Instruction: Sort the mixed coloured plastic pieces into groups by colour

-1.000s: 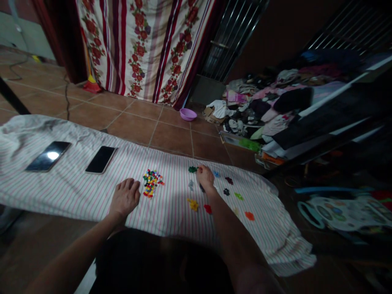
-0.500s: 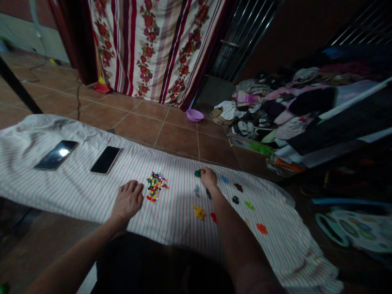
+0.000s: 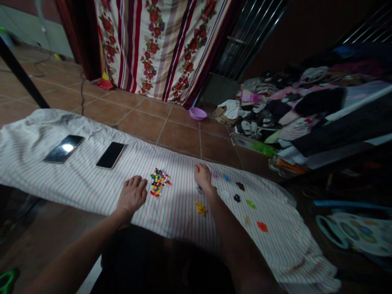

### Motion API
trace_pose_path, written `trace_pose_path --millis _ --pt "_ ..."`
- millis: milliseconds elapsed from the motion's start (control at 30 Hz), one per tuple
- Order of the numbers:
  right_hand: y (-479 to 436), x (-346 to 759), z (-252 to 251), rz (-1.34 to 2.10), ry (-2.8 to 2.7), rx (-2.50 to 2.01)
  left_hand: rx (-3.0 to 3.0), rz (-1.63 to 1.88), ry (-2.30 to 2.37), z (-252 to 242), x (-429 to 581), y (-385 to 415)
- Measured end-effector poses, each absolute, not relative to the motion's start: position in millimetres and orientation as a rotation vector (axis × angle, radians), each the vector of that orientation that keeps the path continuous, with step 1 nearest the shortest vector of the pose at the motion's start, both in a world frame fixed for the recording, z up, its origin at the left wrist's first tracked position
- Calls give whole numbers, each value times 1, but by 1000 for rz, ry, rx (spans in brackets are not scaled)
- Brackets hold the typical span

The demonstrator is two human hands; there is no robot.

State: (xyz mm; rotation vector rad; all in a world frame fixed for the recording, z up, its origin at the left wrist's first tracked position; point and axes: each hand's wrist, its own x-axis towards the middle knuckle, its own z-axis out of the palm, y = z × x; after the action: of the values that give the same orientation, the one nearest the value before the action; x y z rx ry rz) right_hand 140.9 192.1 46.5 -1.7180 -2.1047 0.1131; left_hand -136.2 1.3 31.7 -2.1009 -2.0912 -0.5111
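Note:
My left hand (image 3: 132, 194) lies flat, fingers stretched out, on a pink-striped white cloth (image 3: 76, 183), just left of a small heap of mixed coloured beads (image 3: 158, 181). My right hand (image 3: 202, 177) rests knuckles-up further right, fingers curled down onto the cloth; what is under them is hidden. Around it lie small bead flowers: a yellow one (image 3: 201, 208), a blue one (image 3: 227, 178), a dark one (image 3: 236, 198), a green one (image 3: 250, 203) and a red one (image 3: 262, 226).
Two dark phones (image 3: 110, 155) (image 3: 63, 148) lie on the cloth to the left. Beyond is tiled floor with a purple bowl (image 3: 197, 113), a floral curtain (image 3: 162, 45), and a pile of clothes and clutter (image 3: 284, 110) at the right.
My right hand has slid slightly left and now covers the spot where the green bead flower lay. The view has shifted a little. My left hand stays flat in place.

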Motion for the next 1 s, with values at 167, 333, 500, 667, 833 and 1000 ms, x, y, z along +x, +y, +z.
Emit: trace_pose_path --millis 167,333,500,667,833,1000 --pt "165 100 40 289 -2217 -1517 -2129 -546 -2072 32 -138 0" --pt "136 71 30 348 -2235 -1493 -2214 -645 -1903 9 -143 4" --pt "115 56 21 343 -2292 -1564 -2328 -631 -1775 -19 -147 10" --pt "103 43 17 401 -2322 -1494 -2327 -675 -1722 -27 -147 17" --pt "101 37 27 506 -2317 -1129 -2327 -721 -1735 -24 -138 33" --pt "122 36 31 491 -2175 -1140 -2298 -792 -1808 -23 -130 44"
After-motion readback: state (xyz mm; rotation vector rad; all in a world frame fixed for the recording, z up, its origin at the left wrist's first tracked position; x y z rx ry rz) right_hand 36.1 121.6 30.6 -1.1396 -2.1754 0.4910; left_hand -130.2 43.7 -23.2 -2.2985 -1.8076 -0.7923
